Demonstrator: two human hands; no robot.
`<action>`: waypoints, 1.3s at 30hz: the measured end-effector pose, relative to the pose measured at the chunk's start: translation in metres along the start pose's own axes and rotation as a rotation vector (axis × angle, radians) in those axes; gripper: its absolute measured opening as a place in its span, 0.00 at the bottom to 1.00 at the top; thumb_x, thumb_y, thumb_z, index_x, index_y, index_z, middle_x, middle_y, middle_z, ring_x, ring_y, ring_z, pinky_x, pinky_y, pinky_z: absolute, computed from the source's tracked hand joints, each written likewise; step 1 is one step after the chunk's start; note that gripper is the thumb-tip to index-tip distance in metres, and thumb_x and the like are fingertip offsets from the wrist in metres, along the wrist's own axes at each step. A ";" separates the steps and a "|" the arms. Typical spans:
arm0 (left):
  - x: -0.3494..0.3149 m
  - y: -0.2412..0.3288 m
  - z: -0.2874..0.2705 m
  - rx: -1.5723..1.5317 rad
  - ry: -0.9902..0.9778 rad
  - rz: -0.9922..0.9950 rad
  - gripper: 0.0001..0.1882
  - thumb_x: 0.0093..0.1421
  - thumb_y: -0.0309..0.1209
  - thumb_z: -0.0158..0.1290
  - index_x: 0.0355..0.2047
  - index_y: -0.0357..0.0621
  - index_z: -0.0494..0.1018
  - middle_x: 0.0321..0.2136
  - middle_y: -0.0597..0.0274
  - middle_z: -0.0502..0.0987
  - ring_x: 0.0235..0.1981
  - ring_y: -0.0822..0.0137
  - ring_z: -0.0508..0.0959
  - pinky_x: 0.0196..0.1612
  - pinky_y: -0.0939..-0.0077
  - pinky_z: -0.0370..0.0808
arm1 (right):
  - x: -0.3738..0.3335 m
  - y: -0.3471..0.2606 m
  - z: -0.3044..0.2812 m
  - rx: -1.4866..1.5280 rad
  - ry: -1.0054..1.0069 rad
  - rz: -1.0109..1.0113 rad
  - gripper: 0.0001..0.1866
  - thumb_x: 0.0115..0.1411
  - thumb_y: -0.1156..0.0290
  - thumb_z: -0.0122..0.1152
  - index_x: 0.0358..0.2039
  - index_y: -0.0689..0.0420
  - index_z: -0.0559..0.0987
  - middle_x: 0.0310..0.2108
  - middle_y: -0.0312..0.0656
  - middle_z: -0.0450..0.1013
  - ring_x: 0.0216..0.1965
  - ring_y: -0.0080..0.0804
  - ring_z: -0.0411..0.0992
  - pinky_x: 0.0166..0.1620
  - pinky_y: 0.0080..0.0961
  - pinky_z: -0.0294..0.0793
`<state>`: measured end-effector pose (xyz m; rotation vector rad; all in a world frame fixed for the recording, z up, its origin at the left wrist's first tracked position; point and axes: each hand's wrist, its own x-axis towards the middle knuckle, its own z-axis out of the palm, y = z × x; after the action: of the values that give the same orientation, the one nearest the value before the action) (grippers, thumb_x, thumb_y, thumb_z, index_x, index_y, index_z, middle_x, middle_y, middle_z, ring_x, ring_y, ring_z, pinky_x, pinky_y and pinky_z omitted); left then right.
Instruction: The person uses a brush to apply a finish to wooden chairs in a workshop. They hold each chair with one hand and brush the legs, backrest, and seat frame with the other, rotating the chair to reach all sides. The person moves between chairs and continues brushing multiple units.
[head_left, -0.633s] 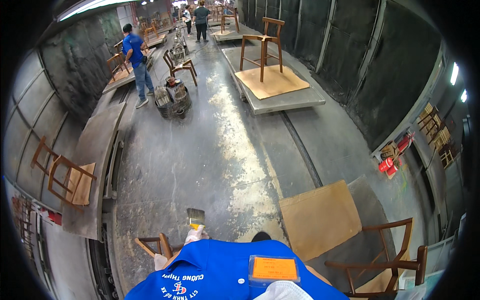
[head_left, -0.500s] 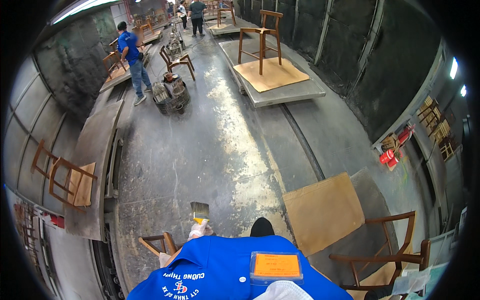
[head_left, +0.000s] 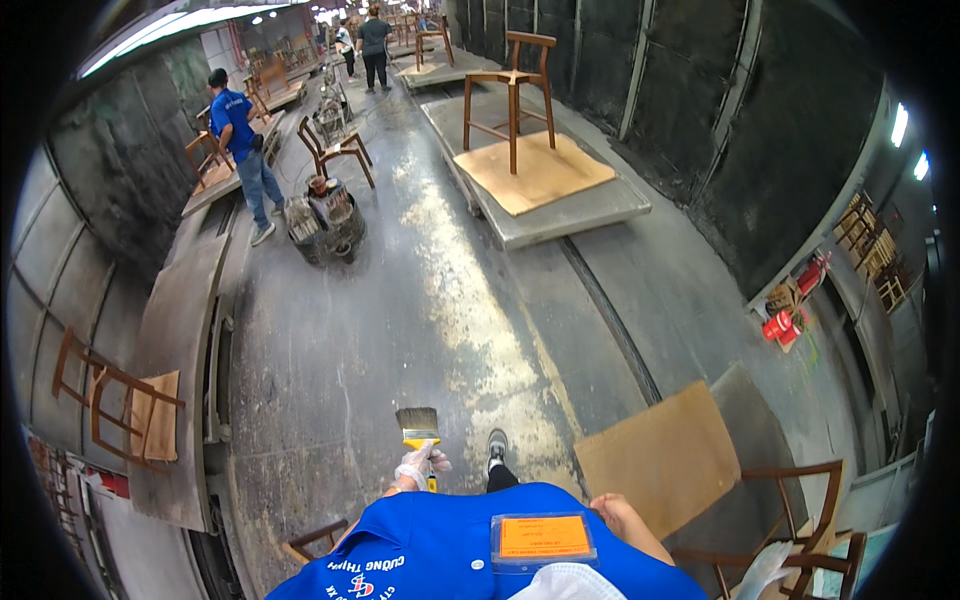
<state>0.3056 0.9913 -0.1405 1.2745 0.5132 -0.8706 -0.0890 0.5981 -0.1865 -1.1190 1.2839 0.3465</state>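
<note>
In front of my body at lower middle, my left hand (head_left: 422,463), in a thin clear glove, grips a flat paintbrush (head_left: 418,428). The brush has dark bristles, a metal band and a yellow handle, and its bristles point away from me. My right hand (head_left: 615,510) is bare at the right edge of my blue shirt. Its fingers look curled, partly hidden, with nothing visible in them. Nearest to it lies a brown cardboard sheet (head_left: 660,450) on a low grey platform. A brown wooden chair (head_left: 812,500) stands at lower right, and a gloved hand (head_left: 765,570), apparently another person's, is beside it.
Part of a chair (head_left: 318,540) shows at lower left; another chair (head_left: 120,410) stands on the left platform. Ahead are a dark bucket of brushes (head_left: 330,225), a chair (head_left: 335,150) and a platform (head_left: 570,225) bearing a chair on cardboard. A worker (head_left: 240,140) stands far left.
The surroundings have slid toward me and slightly sideways. The brush hand shows more fully, and the bare right hand and a foot have come into view. The lower-left chair has dropped toward the lower edge.
</note>
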 end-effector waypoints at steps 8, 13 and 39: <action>0.070 0.165 0.140 -0.310 -0.062 -0.165 0.16 0.70 0.46 0.57 0.35 0.46 0.76 0.32 0.58 0.84 0.33 0.53 0.85 0.37 0.55 0.84 | 0.010 -0.347 0.133 -0.747 0.079 -1.108 0.07 0.59 0.77 0.67 0.38 0.55 0.86 0.36 0.43 0.80 0.39 0.44 0.80 0.43 0.33 0.80; 0.101 0.236 0.203 -0.411 -0.146 -0.140 0.15 0.69 0.45 0.59 0.35 0.45 0.77 0.33 0.57 0.84 0.34 0.53 0.85 0.40 0.56 0.84 | -0.045 -0.493 0.233 -0.709 -0.194 -1.578 0.18 0.58 0.82 0.63 0.49 0.53 0.83 0.47 0.45 0.77 0.48 0.47 0.78 0.49 0.36 0.79; 0.314 0.621 0.211 0.044 -0.428 -0.023 0.07 0.70 0.36 0.56 0.41 0.49 0.76 0.30 0.65 0.79 0.30 0.66 0.79 0.33 0.65 0.79 | 0.077 -0.847 0.519 -0.980 0.214 -1.784 0.28 0.53 0.74 0.66 0.58 0.52 0.78 0.52 0.43 0.74 0.55 0.46 0.71 0.57 0.45 0.69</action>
<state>0.9581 0.7332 0.0490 1.0818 0.1694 -1.1426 0.8727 0.5910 0.0759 -2.6678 -0.2157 -0.6004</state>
